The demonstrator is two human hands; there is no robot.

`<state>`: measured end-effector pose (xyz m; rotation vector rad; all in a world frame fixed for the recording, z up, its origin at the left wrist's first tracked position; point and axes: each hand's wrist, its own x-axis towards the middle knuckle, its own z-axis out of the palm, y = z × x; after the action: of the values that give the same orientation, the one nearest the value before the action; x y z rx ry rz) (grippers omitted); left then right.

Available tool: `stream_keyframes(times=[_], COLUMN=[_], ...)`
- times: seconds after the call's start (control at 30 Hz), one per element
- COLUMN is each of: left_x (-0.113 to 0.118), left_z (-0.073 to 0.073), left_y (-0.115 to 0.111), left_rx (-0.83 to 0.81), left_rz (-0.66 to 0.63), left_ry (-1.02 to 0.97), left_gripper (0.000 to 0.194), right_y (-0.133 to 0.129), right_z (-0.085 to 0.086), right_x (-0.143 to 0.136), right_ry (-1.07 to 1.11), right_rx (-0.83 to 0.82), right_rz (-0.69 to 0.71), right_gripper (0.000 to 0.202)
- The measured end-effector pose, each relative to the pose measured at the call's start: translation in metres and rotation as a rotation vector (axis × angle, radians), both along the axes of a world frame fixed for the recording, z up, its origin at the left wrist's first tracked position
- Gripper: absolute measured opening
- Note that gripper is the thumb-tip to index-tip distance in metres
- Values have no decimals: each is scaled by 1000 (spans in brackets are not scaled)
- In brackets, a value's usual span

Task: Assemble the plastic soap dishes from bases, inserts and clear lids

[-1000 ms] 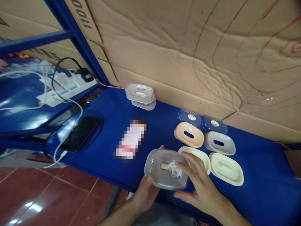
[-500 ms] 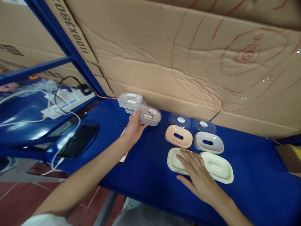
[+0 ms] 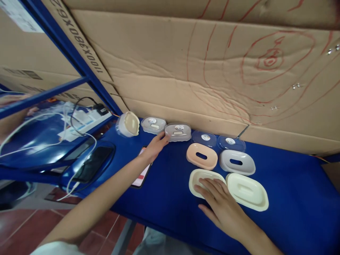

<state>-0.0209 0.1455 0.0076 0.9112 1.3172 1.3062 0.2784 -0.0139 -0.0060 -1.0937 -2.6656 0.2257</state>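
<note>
My left hand has its thumb and fingers on the left end of a grey soap box with a clear lid, which rests on the table by the cardboard wall. Another lidded soap box sits just left of it, and a third box lies tilted at the far left. My right hand lies flat, fingers apart, over a cream soap dish tray. Beside that is a second cream tray. Behind them are a peach slotted dish, a grey slotted dish and two clear lids.
A phone lies partly under my left forearm. Cardboard walls the back of the blue table. On the left are a blue frame bar, a power strip, white cables and another person's arm.
My left hand has moved the grey soap box right and down, beside the clear lids. At the left, the pile has come apart and one box now lies tilted. My right hand stays.
</note>
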Motion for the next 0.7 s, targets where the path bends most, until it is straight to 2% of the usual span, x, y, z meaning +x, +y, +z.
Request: stream_keyframes(times=[0.07,0.13,0.17,0.2,0.27,0.33,0.4,0.5,0.7], left_x=[-30,-72,-96,-118,-156,-178,-187,-190,-186], left_z=[13,27,33,38,41,37,29,19,15], left_y=[-10,-12,-9,-3,13,28,36,36,29], left_rx=[53,134,150,132,58,-5,-43,-60,-38], left_rz=[65,207,313,394,405,362,323,272,264], left_ry=[151,350,694,806,906,989,1060,1148,1212], left_gripper=[36,39,37,36,42,51,55,58,53], right_y=[1,1,1,2,3,5,7,8,7], right_z=[-1,-2,-2,-3,-3,-3,-4,-3,-3], right_x=[1,1,1,1,0,0,0,0,0], right_ry=[1,-2,-4,-3,4,13,14,10,9], right_rx=[-15,-26,-32,-37,-50,-69,-87,-95,-103], right_rz=[-2,-7,-9,-9,-4,2,4,-5,-17], right_gripper=[50,51,51,51,49,49,49,50,46])
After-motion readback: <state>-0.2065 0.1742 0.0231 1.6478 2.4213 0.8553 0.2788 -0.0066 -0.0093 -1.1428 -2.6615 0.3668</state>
